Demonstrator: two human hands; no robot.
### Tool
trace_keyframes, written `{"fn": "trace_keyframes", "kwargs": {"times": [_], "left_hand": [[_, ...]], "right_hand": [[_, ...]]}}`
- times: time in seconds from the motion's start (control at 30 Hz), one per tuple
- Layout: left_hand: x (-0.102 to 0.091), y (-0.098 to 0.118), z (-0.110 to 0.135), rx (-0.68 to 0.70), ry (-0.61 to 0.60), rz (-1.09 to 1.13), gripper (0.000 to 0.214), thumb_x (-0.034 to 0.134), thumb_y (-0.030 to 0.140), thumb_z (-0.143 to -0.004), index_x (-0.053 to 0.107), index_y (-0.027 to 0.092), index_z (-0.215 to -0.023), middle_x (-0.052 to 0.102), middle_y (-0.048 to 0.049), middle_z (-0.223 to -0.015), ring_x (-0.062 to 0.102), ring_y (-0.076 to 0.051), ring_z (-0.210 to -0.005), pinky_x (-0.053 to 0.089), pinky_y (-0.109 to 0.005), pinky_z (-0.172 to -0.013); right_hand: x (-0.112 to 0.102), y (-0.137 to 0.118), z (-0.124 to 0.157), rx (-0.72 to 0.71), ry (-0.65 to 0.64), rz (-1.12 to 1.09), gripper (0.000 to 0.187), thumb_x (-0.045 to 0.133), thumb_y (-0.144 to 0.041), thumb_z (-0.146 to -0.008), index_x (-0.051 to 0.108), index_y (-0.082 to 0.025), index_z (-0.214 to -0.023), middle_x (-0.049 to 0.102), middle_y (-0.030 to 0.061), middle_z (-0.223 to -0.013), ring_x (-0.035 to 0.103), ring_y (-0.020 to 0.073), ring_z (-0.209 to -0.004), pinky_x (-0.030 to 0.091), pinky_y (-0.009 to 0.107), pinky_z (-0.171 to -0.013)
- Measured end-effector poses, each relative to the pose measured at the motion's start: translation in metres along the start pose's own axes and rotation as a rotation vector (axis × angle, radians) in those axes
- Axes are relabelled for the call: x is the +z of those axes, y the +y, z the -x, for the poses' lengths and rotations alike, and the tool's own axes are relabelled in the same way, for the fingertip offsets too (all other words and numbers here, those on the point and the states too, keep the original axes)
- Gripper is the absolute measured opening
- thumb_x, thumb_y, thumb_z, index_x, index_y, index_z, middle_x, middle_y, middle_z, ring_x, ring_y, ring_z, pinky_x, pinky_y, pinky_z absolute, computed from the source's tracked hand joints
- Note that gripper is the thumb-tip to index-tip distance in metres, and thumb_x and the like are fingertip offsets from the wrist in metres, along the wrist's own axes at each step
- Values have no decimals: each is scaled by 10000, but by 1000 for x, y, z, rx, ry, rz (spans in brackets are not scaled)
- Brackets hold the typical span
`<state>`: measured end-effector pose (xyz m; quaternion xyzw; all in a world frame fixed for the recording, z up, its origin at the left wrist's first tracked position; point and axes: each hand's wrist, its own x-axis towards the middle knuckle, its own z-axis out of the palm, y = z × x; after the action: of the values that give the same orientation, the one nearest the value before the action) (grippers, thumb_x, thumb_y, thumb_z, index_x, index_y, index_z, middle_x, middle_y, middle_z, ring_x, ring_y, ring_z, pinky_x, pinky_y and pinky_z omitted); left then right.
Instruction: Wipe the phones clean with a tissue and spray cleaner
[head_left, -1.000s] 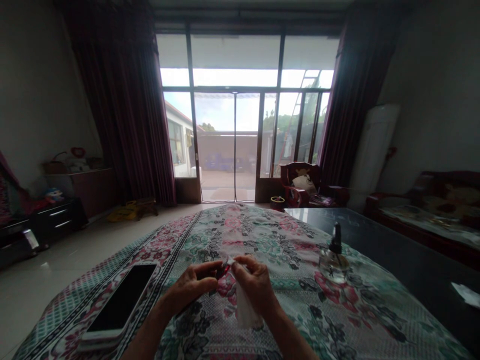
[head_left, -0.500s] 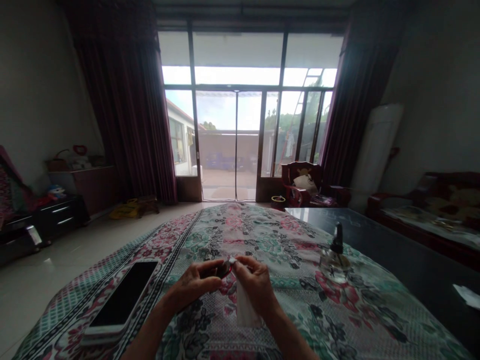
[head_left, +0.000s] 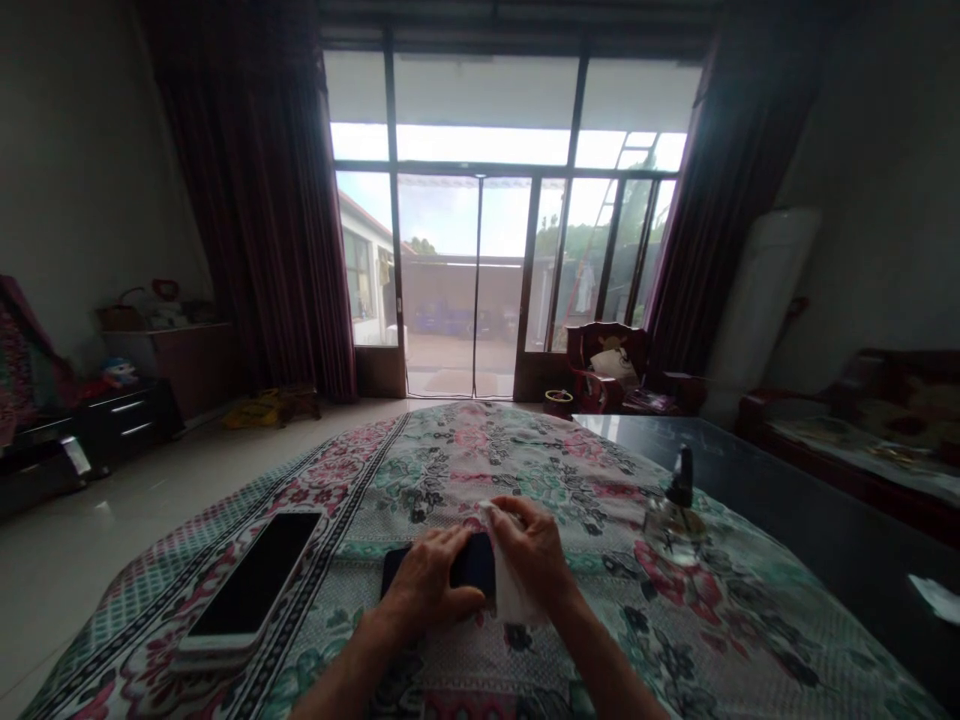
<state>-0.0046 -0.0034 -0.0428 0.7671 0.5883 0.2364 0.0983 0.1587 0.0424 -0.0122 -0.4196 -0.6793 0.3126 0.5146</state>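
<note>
My left hand [head_left: 431, 583] lies over a dark, phone-sized slab, apparently a phone [head_left: 481, 565], with the fingers at its far edge and the thumb near its close edge. Part of the slab is hidden under the hand. A white tissue [head_left: 517, 597] is pinched in my right hand [head_left: 534, 545] and hangs down beside the slab's right end. To the left, a white phone [head_left: 255, 575] with a black screen lies on the floral tablecloth [head_left: 600, 655], on top of another pale flat thing. A clear glass bottle with a black top [head_left: 679, 520] stands at the right.
A dark glossy table [head_left: 780, 520] adjoins on the right, with a crumpled white paper [head_left: 937, 597] on it. Beyond are a wooden armchair [head_left: 606, 365] and glass doors [head_left: 502, 300]. A low black cabinet [head_left: 131, 425] stands on the left.
The slab, earlier edge-on between both hands, now lies flatter under my left hand. My right hand has moved slightly right with the tissue. The view has shifted a little.
</note>
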Motion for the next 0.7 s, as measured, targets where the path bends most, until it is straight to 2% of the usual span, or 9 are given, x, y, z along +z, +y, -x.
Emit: {"fn": "trace_keyframes", "kwargs": {"times": [0.07, 0.17, 0.23, 0.33, 0.4, 0.5, 0.6, 0.7], "left_hand": [[-2, -3, -1, 0, -13, -17, 879, 761, 448, -595, 450, 169, -1368, 474, -125, -1404, 414, -293, -1287, 297, -402, -1092], [-16, -14, 1, -45, -66, -41, 969, 762, 565, -553, 435, 177, -1378, 371, -136, -1473, 321, -313, -1353, 244, -428, -1120], [-29, -24, 6, -93, -117, -43, 955, 752, 563, -565, 430, 185, -1381, 343, -126, -1489, 288, -306, -1371, 230, -421, -1128], [-41, -38, 14, -176, -201, -25, 979, 739, 523, -593, 375, 117, -1406, 293, -163, -1505, 243, -296, -1391, 204, -387, -1141], [-43, -45, 17, -208, -242, -16, 999, 749, 497, -576, 358, 117, -1413, 267, -164, -1515, 217, -293, -1401, 193, -380, -1145], [-41, -50, 19, -204, -256, -3, 934, 758, 473, -547, 428, 175, -1369, 282, -127, -1517, 212, -300, -1401, 199, -408, -1140], [-37, -51, 18, -182, -225, 29, 847, 763, 442, -534, 505, 196, -1302, 326, -108, -1499, 242, -301, -1390, 220, -407, -1134], [-37, -50, 17, -169, -219, 44, 812, 762, 431, -530, 532, 198, -1273, 343, -106, -1488, 257, -297, -1384, 236, -391, -1130]], "right_hand": [[1, 0, 1, -33, -4, 47, 282, 548, -392, -767, 729, -185, -828, 688, 71, -861, 617, 225, -854, 463, 321, -795], [2, 4, 1, -44, -11, 89, 300, 482, -347, -793, 722, -186, -872, 675, 69, -884, 613, 214, -859, 467, 310, -787], [3, 8, 0, -64, -10, 137, 282, 482, -303, -783, 714, -183, -888, 669, 67, -891, 611, 211, -867, 465, 306, -800], [6, 13, 2, -99, -16, 236, 258, 509, -228, -757, 699, -179, -923, 657, 63, -898, 611, 201, -867, 456, 295, -820], [9, 14, 6, -123, -50, 300, 252, 515, -197, -765, 688, -186, -948, 645, 57, -901, 609, 186, -845, 453, 277, -802], [17, 9, 17, -201, -153, 388, 239, 512, -167, -799, 669, -222, -971, 627, 39, -930, 592, 164, -847, 435, 250, -774], [25, 1, 31, -315, -264, 481, 218, 530, -163, -826, 657, -265, -971, 620, 16, -998, 556, 172, -949, 381, 277, -853], [33, -2, 39, -368, -316, 562, 160, 547, -206, -857, 672, -287, -916, 618, -1, -1055, 515, 193, -1023, 318, 325, -901]]}}
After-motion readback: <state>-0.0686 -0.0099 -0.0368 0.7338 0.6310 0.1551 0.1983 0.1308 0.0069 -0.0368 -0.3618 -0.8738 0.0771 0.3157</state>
